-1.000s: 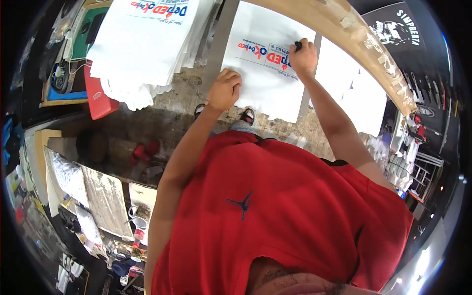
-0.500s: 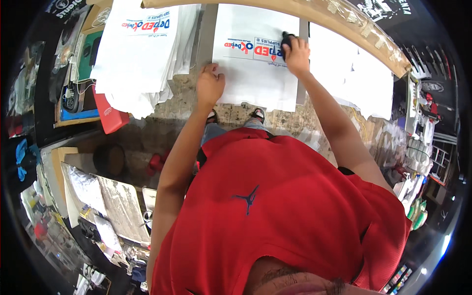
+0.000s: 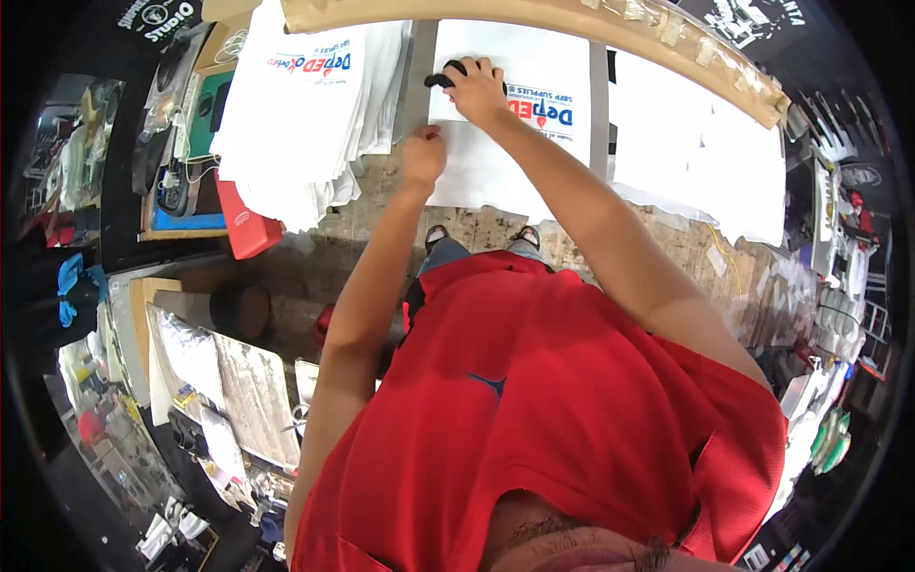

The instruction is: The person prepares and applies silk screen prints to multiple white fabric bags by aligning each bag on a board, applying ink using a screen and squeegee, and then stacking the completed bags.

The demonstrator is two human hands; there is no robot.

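Observation:
A white printed sheet [image 3: 496, 176] with red and blue lettering lies flat on a grey board [image 3: 599, 105] in front of me. My right hand [image 3: 479, 91] is closed around a small black hand tool [image 3: 444, 76] near the sheet's upper left. That hand and forearm cover part of the print, and the tool's underside is hidden. At the sheet's left edge, my left hand [image 3: 422, 160] rests with its fingers curled in. Whether it pinches anything there is hidden.
Left of the board hangs a thick pile of printed white sheets [image 3: 286, 124], with a red box [image 3: 250, 229] below it. Blank white sheets [image 3: 696, 143] lie to the right. A taped cardboard edge [image 3: 534, 11] runs along the far side. Crowded shelves stand at both sides.
My right hand has swept left with the black tool, from the print's right end to the sheet's left side. My left hand stays by the left edge, its fingers more curled.

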